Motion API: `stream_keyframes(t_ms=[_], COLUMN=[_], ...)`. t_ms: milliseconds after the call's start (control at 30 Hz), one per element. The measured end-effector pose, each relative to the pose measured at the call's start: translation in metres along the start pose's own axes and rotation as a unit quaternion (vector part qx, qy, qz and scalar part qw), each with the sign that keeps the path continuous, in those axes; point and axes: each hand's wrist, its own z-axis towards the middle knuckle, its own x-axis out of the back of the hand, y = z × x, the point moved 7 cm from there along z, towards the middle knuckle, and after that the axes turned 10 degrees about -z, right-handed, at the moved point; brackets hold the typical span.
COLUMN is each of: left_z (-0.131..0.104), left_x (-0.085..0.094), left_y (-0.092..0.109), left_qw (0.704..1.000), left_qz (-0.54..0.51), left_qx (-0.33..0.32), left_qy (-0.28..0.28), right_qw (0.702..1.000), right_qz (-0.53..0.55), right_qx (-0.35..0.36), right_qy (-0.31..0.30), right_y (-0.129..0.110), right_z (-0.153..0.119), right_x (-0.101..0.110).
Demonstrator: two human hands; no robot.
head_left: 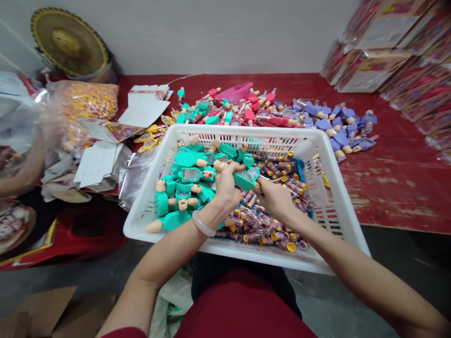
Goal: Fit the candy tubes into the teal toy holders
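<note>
A: Left hand first?
B: Your left hand [228, 185] is closed round the teal toy [244, 180]; snug grip, thumb side on top. A pale bracelet [202, 225] sits on that wrist.

A: Which way does the toy point?
B: Long axis runs roughly left to right across your grip, dipping slightly to the right. Scalloped end sticks out right of your fist, toward your other hand. A beige knob shows on the left side of the fist; looks like the toy's handle, join covered by your fingers.

A: Your right hand [273, 197]?
B: Fingers bunched narrow at the toy's scalloped end, from the right. Cannot tell if you've got something pinched there; fingertips hidden.

A: Where's the toy?
B: Held above the white slotted basket [338, 188], around its middle. Left of your grip: more teal toys [190, 176], heaped, pointing every way. Right of it and nearer you: loose clear tubes with yellow caps [252, 232].

A: Past the grip?
B: Beyond the basket's far rim, on the red tabletop [394, 141]: red toys [249, 115], then purple toys [341, 137] farther right. Packaged boxes [373, 65] stacked far right, well apart from your hands.
</note>
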Motion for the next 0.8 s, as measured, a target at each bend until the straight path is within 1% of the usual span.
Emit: stream_keyframes(t_ms=[33,67,100,133,167,200,233,267,300,333,367,400,433,467,500,533,567,600,633,667,700,733,767,800], left_z=[0.0,0.0,-0.002,-0.005,-0.008,-0.012,-0.015,-0.015,-0.013,-0.008,-0.002,0.003,0.008,0.012,0.014,0.014,0.013,0.01,0.006,0.003,0.002,0.002,0.004,0.007], left_x=[0.003,0.003,-0.001,-0.006,-0.012,-0.018,-0.023,-0.024,-0.023,-0.018,-0.012,-0.004,0.002,0.007,0.01,0.009,0.006,0.001,-0.005,-0.01,-0.012,-0.011,-0.006,0.0], left_y=[-0.001,-0.002,-0.003,-0.004,-0.005,-0.007,-0.008,-0.008,-0.006,-0.004,-0.002,0.0,0.002,0.003,0.003,0.004,0.004,0.005,0.006,0.007,0.009,0.011,0.014,0.015], left_qw=[1.0,1.0,1.0,0.998,0.994,0.987,0.979,0.975,0.976,0.982,0.988,0.993,0.996,0.997,0.997,0.996,0.995,0.992,0.987,0.983,0.982,0.986,0.992,0.996], left_qz=[-0.006,-0.009,-0.007,0.003,0.02,0.041,0.061,0.077,0.083,0.08,0.069,0.057,0.047,0.039,0.035,0.03,0.018,0.003,-0.013,-0.028,-0.038,-0.041,-0.038,-0.033], left_qx=[-0.005,0.0,0.015,0.034,0.058,0.081,0.098,0.105,0.101,0.089,0.076,0.065,0.06,0.06,0.065,0.077,0.091,0.106,0.12,0.129,0.125,0.111,0.09,0.073], left_qy=[0.013,0.006,-0.018,-0.053,-0.094,-0.134,-0.165,-0.181,-0.173,-0.149,-0.114,-0.077,-0.045,-0.025,-0.019,-0.028,-0.046,-0.073,-0.103,-0.128,-0.133,-0.117,-0.085,-0.049], right_qw=[0.999,1.0,0.997,0.98,0.943,0.898,0.86,0.844,0.858,0.896,0.94,0.975,0.992,0.997,0.997,0.991,0.975,0.945,0.91,0.884,0.88,0.9,0.935,0.967], right_qz=[-0.031,-0.019,0.033,0.111,0.193,0.26,0.302,0.316,0.303,0.264,0.206,0.141,0.087,0.057,0.06,0.094,0.15,0.214,0.272,0.31,0.324,0.312,0.276,0.22], right_qx=[0.005,0.02,0.043,0.068,0.087,0.096,0.099,0.098,0.089,0.076,0.059,0.046,0.04,0.044,0.055,0.07,0.084,0.092,0.095,0.092,0.087,0.081,0.075,0.072], right_qy=[0.033,0.013,-0.054,-0.154,-0.256,-0.342,-0.399,-0.421,-0.405,-0.35,-0.264,-0.166,-0.078,-0.024,-0.016,-0.062,-0.142,-0.228,-0.298,-0.339,-0.337,-0.291,-0.208,-0.108], right_y=[0.0,0.0,-0.001,-0.004,-0.008,-0.012,-0.016,-0.017,-0.016,-0.012,-0.008,-0.004,-0.003,-0.004,-0.006,-0.009,-0.012,-0.016,-0.02,-0.024,-0.025,-0.023,-0.021,-0.019], right_z=[0.001,0.001,-0.001,-0.006,-0.014,-0.024,-0.031,-0.034,-0.032,-0.024,-0.015,-0.007,-0.003,-0.002,-0.002,-0.004,-0.008,-0.015,-0.021,-0.026,-0.026,-0.022,-0.016,-0.011], right_x=[0.003,-0.001,-0.012,-0.026,-0.038,-0.047,-0.052,-0.054,-0.054,-0.051,-0.043,-0.032,-0.021,-0.013,-0.011,-0.015,-0.024,-0.032,-0.038,-0.042,-0.041,-0.038,-0.03,-0.018])
